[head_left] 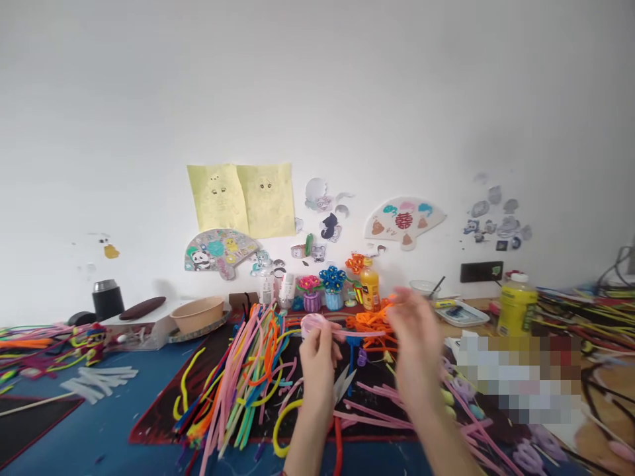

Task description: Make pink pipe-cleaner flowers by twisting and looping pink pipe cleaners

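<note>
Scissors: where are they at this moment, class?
In the head view, low near the centre, the scissors lie over the black mat, just right of the left hand's wrist and left of some pink stems.

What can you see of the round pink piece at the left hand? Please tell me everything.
The round pink piece is pale with whitish banding and looks soft, perhaps fuzzy wire; blur hides finer detail. The left hand holds it, raised over the dark mat. A pink strand stretches from beside it toward the right hand; any join is hidden.
</note>
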{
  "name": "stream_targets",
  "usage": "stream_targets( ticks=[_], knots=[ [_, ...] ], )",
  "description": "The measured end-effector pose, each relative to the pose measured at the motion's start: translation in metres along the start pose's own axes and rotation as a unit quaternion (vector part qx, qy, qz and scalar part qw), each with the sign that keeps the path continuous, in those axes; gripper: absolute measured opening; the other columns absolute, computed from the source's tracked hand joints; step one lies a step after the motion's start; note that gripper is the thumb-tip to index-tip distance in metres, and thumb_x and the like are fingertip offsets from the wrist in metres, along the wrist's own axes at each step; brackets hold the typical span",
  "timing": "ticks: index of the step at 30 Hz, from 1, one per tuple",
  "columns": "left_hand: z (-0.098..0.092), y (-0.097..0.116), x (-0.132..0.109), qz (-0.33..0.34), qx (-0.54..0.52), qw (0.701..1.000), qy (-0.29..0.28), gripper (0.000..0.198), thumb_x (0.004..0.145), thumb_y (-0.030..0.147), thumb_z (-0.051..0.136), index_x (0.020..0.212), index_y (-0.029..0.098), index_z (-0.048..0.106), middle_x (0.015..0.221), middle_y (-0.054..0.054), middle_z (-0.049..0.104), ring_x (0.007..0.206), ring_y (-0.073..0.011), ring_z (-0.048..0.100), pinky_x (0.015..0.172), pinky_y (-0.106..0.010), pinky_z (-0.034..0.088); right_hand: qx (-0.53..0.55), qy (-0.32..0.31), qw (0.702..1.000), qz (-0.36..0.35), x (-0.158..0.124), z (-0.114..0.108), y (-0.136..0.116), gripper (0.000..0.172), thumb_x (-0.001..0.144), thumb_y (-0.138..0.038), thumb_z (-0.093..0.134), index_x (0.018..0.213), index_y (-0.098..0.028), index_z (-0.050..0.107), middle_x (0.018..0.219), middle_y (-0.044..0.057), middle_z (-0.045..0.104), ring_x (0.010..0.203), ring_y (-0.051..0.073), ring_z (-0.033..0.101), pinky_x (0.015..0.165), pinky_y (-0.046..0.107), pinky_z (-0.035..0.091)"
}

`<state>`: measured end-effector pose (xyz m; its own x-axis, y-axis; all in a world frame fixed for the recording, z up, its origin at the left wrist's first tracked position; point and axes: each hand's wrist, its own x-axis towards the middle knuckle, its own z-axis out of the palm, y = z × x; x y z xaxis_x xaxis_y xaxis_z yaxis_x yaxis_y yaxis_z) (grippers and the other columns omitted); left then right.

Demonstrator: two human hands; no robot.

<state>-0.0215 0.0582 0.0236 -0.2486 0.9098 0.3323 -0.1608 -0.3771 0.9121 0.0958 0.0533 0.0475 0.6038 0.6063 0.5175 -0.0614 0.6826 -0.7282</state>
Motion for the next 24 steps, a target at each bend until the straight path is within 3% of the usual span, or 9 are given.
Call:
stream_targets(
  ticks=[3,7,10,13,15,21,24],
  knots=[
    [-0.003,0.004,0.002,0.019,-0.040,0.998,0.044,0.047,0.075,0.058,0.062,0.080,0.012,0.065,0.053,0.003,0.052,0.041,-0.0048,0.036,0.039,-0.017,0.025,0.068,-0.018,0.991,0.111,-0.013,0.008,0.025,0.044,0.066,-0.029,0.079,0.105,-0.022,0.059,0.074,-0.005,0.055,0.061,0.011,0.053,0.059,0.024,0.046],
    [-0.003,0.005,0.003,0.027,-0.073,0.996,0.048,0.045,0.071,0.055,0.068,0.080,0.011,0.065,0.056,0.002,0.055,0.042,-0.0048,0.038,0.038,-0.016,0.026,0.136,-0.009,0.971,0.195,-0.028,0.016,0.053,0.054,0.058,-0.030,0.084,0.104,-0.024,0.056,0.071,-0.007,0.052,0.056,0.009,0.049,0.055,0.021,0.043],
    [-0.001,0.005,0.003,0.022,-0.074,0.996,0.045,0.044,0.070,0.054,0.070,0.081,0.011,0.065,0.055,0.002,0.055,0.041,-0.0045,0.038,0.038,-0.016,0.027,0.211,-0.033,0.936,0.280,-0.029,0.014,0.057,0.048,0.060,-0.039,0.083,0.096,-0.022,0.058,0.061,-0.008,0.050,0.049,0.008,0.046,0.046,0.020,0.037],
    [-0.001,0.005,0.002,0.016,-0.064,0.997,0.039,0.041,0.071,0.051,0.070,0.079,0.011,0.066,0.053,0.004,0.053,0.041,-0.0039,0.037,0.038,-0.016,0.026,0.254,-0.130,0.908,0.308,-0.026,0.009,0.050,0.043,0.060,-0.041,0.083,0.090,-0.017,0.064,0.058,-0.007,0.053,0.044,0.006,0.044,0.041,0.019,0.032],
    [-0.002,0.005,0.002,0.003,-0.058,0.998,0.022,0.038,0.070,0.048,0.072,0.075,0.011,0.066,0.050,0.005,0.051,0.040,-0.0037,0.037,0.038,-0.016,0.026,0.257,-0.151,0.903,0.308,-0.025,0.006,0.044,0.037,0.060,-0.041,0.083,0.078,-0.013,0.067,0.056,-0.004,0.056,0.044,0.006,0.045,0.041,0.019,0.033],
    [-0.003,0.003,0.002,-0.029,-0.069,0.997,-0.016,0.036,0.062,0.039,0.080,0.081,0.010,0.070,0.061,0.001,0.062,0.040,-0.0024,0.040,0.039,-0.016,0.026,0.249,-0.130,0.899,0.337,-0.023,0.003,0.044,0.032,0.053,-0.029,0.088,0.074,-0.011,0.072,0.060,0.001,0.066,0.050,0.009,0.056,0.044,0.020,0.041],
    [-0.003,0.002,0.002,-0.037,-0.088,0.995,-0.028,0.038,0.063,0.039,0.080,0.084,0.009,0.071,0.058,0.001,0.060,0.041,-0.0026,0.040,0.040,-0.016,0.027,0.273,-0.123,0.891,0.343,-0.023,0.003,0.047,0.035,0.052,-0.030,0.088,0.077,-0.011,0.074,0.065,0.004,0.069,0.055,0.011,0.060,0.049,0.020,0.046]
  ],
)
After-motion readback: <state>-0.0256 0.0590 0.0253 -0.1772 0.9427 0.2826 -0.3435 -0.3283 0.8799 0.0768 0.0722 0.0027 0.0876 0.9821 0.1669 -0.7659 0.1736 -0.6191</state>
